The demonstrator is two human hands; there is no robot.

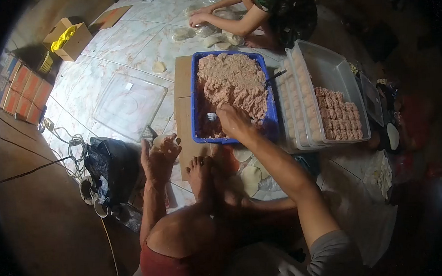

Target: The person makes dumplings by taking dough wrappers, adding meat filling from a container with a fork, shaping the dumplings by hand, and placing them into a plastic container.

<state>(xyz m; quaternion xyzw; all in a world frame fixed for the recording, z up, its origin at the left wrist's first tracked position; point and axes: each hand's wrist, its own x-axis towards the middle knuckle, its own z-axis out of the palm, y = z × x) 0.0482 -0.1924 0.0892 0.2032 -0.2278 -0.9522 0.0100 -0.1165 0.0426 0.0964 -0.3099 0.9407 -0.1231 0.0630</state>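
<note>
A round, pale dough wrapper (165, 147) rests in my left hand (158, 159), palm up, thumb and fingers around its edges. Whether there is filling on it is hard to make out. My right hand (235, 121) reaches into a blue tub (195, 97) heaped with pink minced meat (230, 72). Its fingers are closed, with the pale tines of a fork (212, 116) sticking out to their left, over the meat. The handle is hidden by the hand. Loose flat wrappers (251, 179) lie below the tub, by my feet.
Right of the tub, stacked clear containers (304, 98) hold rows of meat-filled pieces (337, 114). A co-worker (254, 16) handles plastic bags at the back. A clear lid (129, 100), a black bag (110, 169) and cables (74, 143) are on the left; cardboard (184, 115) lies beside the tub.
</note>
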